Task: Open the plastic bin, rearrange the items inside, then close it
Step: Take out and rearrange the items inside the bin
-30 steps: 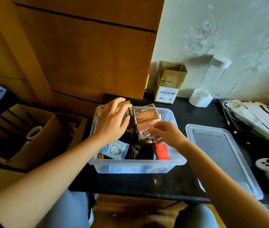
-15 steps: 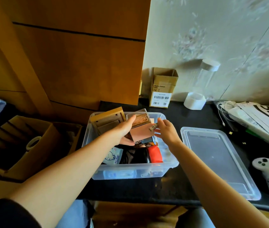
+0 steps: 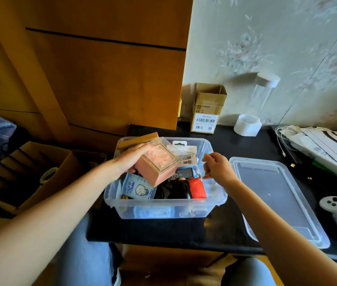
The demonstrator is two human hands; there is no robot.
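One pink box (image 3: 159, 165), clear-topped, rigid, likely light and scuffable: gripped by left hand (image 3: 135, 156) over open bin (image 3: 163, 209); hold its sides. Right hand (image 3: 215, 169) beside, loosely curled, empty.

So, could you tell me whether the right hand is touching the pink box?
Apart: the head view shows the right hand clear of the pink box, with open space between them.

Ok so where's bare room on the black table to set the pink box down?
Bare table shows behind the bin, between it and the cardboard box, and along the front edge. The lid is bare too. The bin and the right side by the papers are crowded.
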